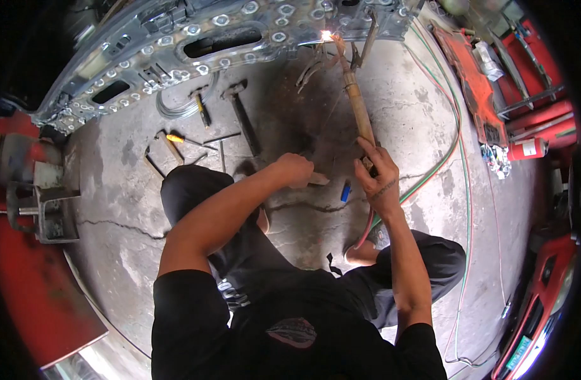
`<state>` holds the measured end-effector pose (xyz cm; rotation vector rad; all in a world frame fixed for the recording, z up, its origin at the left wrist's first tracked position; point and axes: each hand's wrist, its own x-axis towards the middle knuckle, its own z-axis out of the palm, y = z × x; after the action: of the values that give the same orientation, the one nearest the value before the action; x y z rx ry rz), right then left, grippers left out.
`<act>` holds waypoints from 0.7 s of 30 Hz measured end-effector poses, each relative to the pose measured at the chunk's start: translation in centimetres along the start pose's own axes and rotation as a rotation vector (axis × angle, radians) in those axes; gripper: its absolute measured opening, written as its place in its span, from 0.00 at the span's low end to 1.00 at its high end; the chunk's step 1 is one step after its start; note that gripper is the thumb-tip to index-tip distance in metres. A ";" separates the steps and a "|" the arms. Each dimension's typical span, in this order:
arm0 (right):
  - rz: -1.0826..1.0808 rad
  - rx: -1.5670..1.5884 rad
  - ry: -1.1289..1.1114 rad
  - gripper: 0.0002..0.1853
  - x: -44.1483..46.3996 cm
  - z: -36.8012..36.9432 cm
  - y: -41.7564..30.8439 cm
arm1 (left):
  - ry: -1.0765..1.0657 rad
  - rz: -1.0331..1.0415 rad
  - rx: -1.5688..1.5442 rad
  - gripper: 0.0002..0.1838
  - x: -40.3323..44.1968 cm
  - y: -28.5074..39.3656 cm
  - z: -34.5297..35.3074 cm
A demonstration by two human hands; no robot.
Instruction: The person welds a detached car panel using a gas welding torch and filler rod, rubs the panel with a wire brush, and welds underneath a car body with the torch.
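Observation:
My right hand is closed around the rear of a brass-coloured gas torch. The torch points away from me, and a bright flame glows at its tip against the lower edge of a spot-marked metal car panel. Locking pliers hang at that edge just right of the flame, and another plier-like tool is to its left. Over my knee, my left hand is closed, with a short pale-brown piece sticking out; its kind is unclear. Between my hands lies a blue lighter.
Red and green hoses curve along the floor at right. Hammers, a yellow-handled screwdriver and a wire coil lie at left. A red fire extinguisher lies far right; a steel bracket stands left.

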<state>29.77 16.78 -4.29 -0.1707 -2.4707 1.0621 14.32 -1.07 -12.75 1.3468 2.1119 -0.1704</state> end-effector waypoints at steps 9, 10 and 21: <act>0.021 0.004 0.000 0.23 0.1 -0.2 -0.1 | -0.058 0.021 0.019 0.20 -0.6 0.4 -0.5; 0.016 0.002 0.004 0.23 0.1 -0.1 0.0 | -0.071 0.015 0.020 0.21 -1.1 0.6 -1.0; 0.037 0.011 -0.018 0.23 -0.1 -0.1 -0.1 | -0.008 -0.002 0.016 0.17 -1.0 0.3 -0.6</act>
<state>29.87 16.76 -4.18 -0.2053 -2.4861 1.0963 14.59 -1.43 -11.65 1.3508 2.1095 -0.1945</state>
